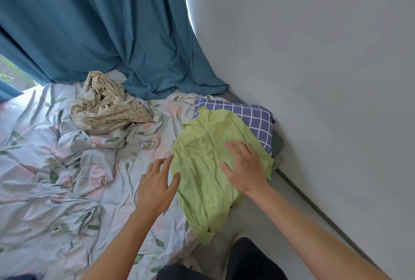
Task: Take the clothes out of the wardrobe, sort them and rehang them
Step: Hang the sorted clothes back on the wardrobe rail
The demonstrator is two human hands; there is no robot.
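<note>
A light green shirt (202, 163) lies flat on the bed, collar toward the far end, partly over a purple checked pillow (256, 115). My right hand (244, 167) rests flat on the shirt's right half with fingers spread. My left hand (157, 185) is at the shirt's left edge, fingers straight and spread, the thumb touching the green fabric. A crumpled beige patterned garment (107, 104) sits in a heap further back on the bed.
A rumpled floral sheet (56, 178) covers the bed. Teal curtains (101, 28) hang at the far side and spill onto the bed. A pale wall (325, 77) runs along the right. A dark garment (247, 261) lies at the near edge.
</note>
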